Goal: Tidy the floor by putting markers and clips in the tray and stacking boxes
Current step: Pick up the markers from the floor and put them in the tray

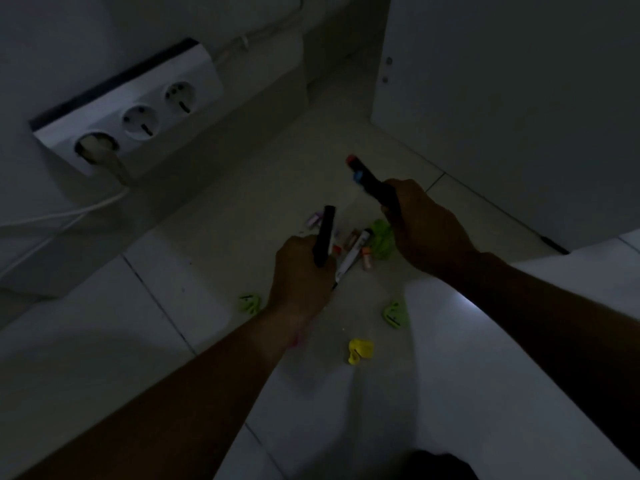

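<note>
The scene is dim. My left hand (pixel 300 271) grips a dark marker (pixel 325 233) pointing up and a white marker (pixel 351 258) slanting beside it. My right hand (pixel 426 223) holds dark markers (pixel 369 181) with a red and a blue cap end sticking out to the upper left. On the tiled floor between the hands lie several small pale items (pixel 349 239) and a green clip (pixel 381 239). More clips lie nearer: a green clip (pixel 250 303) at left, another green one (pixel 394 313) at right, a yellow clip (pixel 359 350) below. No tray or boxes are in view.
A white triple wall socket (pixel 131 116) with one plug in it and white cables (pixel 59 220) sits on the left wall. A white cabinet panel (pixel 512 98) stands at the right. The floor (pixel 485 358) is pale tile.
</note>
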Tool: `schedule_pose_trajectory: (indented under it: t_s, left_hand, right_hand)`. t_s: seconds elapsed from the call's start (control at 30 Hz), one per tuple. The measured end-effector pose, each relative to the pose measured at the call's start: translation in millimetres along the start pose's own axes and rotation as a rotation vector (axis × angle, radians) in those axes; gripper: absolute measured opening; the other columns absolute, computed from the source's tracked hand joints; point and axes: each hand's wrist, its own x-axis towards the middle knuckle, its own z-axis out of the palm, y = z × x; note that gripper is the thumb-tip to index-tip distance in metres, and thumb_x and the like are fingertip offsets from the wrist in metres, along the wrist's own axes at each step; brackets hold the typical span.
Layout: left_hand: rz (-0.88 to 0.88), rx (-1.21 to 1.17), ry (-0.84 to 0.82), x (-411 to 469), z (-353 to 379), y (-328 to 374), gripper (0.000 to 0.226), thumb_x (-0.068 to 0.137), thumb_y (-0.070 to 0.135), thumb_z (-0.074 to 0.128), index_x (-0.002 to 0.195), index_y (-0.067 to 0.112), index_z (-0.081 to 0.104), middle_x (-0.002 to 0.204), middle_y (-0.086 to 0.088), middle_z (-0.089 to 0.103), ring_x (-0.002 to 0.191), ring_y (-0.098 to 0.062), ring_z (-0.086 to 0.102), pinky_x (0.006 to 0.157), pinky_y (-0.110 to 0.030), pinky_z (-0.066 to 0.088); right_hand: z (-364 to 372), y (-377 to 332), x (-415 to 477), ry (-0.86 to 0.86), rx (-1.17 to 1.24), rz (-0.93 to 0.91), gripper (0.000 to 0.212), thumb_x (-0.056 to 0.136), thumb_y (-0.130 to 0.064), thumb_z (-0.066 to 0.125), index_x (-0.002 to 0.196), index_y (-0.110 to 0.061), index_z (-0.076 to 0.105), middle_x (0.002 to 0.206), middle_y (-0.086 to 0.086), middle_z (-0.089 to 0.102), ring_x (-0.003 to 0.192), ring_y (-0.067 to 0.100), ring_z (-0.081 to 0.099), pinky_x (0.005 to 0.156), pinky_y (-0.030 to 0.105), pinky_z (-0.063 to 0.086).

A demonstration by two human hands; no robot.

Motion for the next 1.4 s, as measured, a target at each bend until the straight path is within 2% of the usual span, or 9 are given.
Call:
schedule_pose_trajectory:
  t_s: [0.17,0.4,0.63,0.77,1.0,1.17,1.27,1.33,1.4]
  left_hand:
    - [0.134,0.207,-0.109,2.2,22.5,1.0,0.016,0.088,0.011,0.059,0.080,-0.002,0.065,0.087,-0.023,0.065,0.082,-0.035,0.061,0.060,-0.031,0.037]
    - [0.207,0.513,-0.131,14.8,41.1,-3.4,0.027,0.096,0.017,0.049,0.116,0.005,0.063,0.112,-0.022,0.052,0.103,-0.038,0.052,0.084,-0.048,0.047]
    - [0.166,0.546,-0.154,24.6,46.2,-4.0,0.028,0.095,0.014,0.046,0.116,0.002,0.060,0.120,-0.025,0.050,0.111,-0.040,0.047,0.086,-0.050,0.044]
    - [0.114,0.592,-0.195,27.8,48.3,-1.4,0.033,0.094,0.011,0.045,0.124,0.000,0.054,0.127,-0.026,0.044,0.118,-0.041,0.041,0.094,-0.051,0.042]
    - [0.092,0.435,-0.180,34.5,42.6,-15.6,0.024,0.091,0.020,0.056,0.100,-0.002,0.064,0.112,-0.028,0.057,0.102,-0.043,0.055,0.084,-0.049,0.047]
    - [0.133,0.225,-0.118,30.9,17.0,-1.7,0.031,0.091,0.010,0.054,0.120,0.000,0.059,0.134,-0.016,0.052,0.129,-0.029,0.045,0.096,-0.028,0.040]
    - [0.040,-0.012,-0.140,27.2,-1.4,7.2,0.012,0.092,0.016,0.058,0.092,0.007,0.066,0.097,-0.010,0.066,0.093,-0.022,0.063,0.071,-0.017,0.047]
    - [-0.030,-0.124,-0.173,27.6,-12.7,13.2,0.025,0.090,0.024,0.062,0.073,0.006,0.062,0.071,-0.008,0.063,0.062,-0.009,0.060,0.054,-0.015,0.045]
    - [-0.059,-0.177,-0.212,29.4,-20.6,15.2,0.030,0.088,0.028,0.064,0.083,-0.002,0.067,0.082,-0.019,0.067,0.068,-0.013,0.060,0.062,-0.023,0.049]
  right_hand:
    - [-17.3,0.3,-10.0,-0.008,0.591,0.490,0.015,0.099,-0.026,0.049,0.113,-0.020,0.049,0.098,0.010,0.065,0.081,0.025,0.065,0.062,0.038,0.054]
    - [-34.2,1.4,-21.1,-0.095,1.030,0.713,0.017,0.096,-0.028,0.054,0.112,-0.023,0.056,0.105,0.003,0.069,0.077,0.020,0.070,0.057,0.039,0.058]
    - [-32.1,0.2,-25.4,-0.180,1.156,0.805,0.013,0.096,-0.022,0.054,0.108,-0.020,0.058,0.110,0.005,0.069,0.102,0.030,0.065,0.073,0.045,0.059]
    - [-31.0,-2.8,-25.1,-0.206,1.181,0.770,0.012,0.096,-0.015,0.053,0.104,-0.017,0.062,0.113,0.011,0.068,0.101,0.028,0.065,0.086,0.039,0.053]
    - [-40.5,-7.7,-22.7,-0.339,1.424,0.845,0.025,0.095,-0.003,0.047,0.118,0.001,0.058,0.109,0.011,0.070,0.091,0.025,0.071,0.074,0.033,0.060]
    - [-40.4,-8.2,-22.9,-0.336,1.561,0.867,0.034,0.094,-0.002,0.048,0.127,-0.009,0.049,0.112,0.017,0.067,0.091,0.033,0.070,0.074,0.042,0.060]
    - [-39.8,-7.7,-21.7,-0.330,1.613,0.870,0.041,0.093,-0.003,0.049,0.132,-0.017,0.045,0.103,0.017,0.069,0.091,0.039,0.069,0.071,0.044,0.059]
    - [-39.2,-7.9,-20.1,-0.344,1.654,0.878,0.040,0.093,-0.007,0.049,0.132,-0.017,0.046,0.100,0.016,0.069,0.092,0.040,0.069,0.071,0.045,0.059]
    - [-39.0,-8.6,-18.5,-0.364,1.677,0.887,0.034,0.090,-0.012,0.053,0.124,-0.016,0.051,0.101,0.016,0.069,0.093,0.040,0.069,0.074,0.048,0.059]
